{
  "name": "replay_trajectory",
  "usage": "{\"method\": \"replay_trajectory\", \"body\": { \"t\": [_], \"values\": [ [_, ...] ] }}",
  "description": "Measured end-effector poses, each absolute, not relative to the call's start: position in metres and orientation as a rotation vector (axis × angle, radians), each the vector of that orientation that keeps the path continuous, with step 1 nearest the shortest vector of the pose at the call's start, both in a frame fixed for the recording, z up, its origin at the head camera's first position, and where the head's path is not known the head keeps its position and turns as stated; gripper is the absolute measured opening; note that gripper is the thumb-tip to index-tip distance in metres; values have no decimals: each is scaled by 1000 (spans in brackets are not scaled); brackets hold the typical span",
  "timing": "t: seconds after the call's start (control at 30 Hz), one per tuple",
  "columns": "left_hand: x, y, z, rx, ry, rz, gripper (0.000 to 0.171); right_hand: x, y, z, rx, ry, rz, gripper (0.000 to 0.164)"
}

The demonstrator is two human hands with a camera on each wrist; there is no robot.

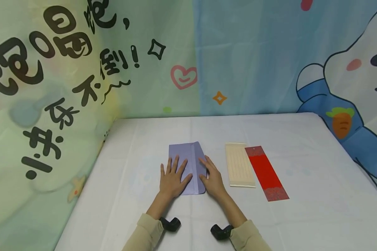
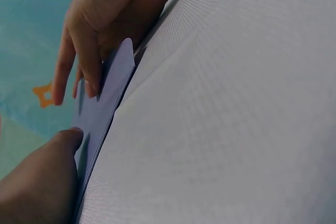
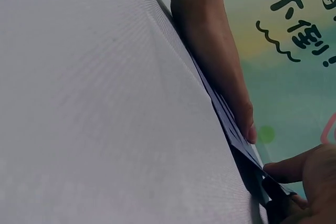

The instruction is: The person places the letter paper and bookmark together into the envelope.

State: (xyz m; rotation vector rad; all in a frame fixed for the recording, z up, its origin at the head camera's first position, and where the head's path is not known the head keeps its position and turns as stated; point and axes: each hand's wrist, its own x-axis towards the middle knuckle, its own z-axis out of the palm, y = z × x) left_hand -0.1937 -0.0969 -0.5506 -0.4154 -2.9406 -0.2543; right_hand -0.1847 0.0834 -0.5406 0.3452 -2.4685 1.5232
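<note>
A purple paper envelope (image 1: 181, 150) with a creased flap (image 1: 199, 152) along its right side lies on the white table. My left hand (image 1: 171, 181) rests flat on its body, fingers spread. At the flap's right edge is my right hand (image 1: 214, 181). In the right wrist view its thumb (image 3: 289, 167) lies on top of the raised flap, and darker fingers show beneath the edge. The left wrist view has the right hand (image 2: 105, 14) at the flap's far end, with an index finger sticking out; the other fingers are partly hidden.
Right of the envelope lies a beige lined sheet (image 1: 238, 165) with bars at top and bottom. A red strip (image 1: 265, 170) with patterned ends overlaps its corner. Printed curtains (image 1: 254, 62) hang behind the white table (image 1: 311, 160).
</note>
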Motion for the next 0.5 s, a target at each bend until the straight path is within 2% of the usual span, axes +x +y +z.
{"method": "replay_trajectory", "body": {
  "t": [0.23, 0.5],
  "values": [
    [-191, -101, -551, -445, -2945, -296, 65, -186, 82, -537, 221, -2428, 1883, 60],
    [-192, -103, -553, -502, -2910, -349, 64, -196, 94, -529, 231, -2472, 2219, 63]
  ]
}}
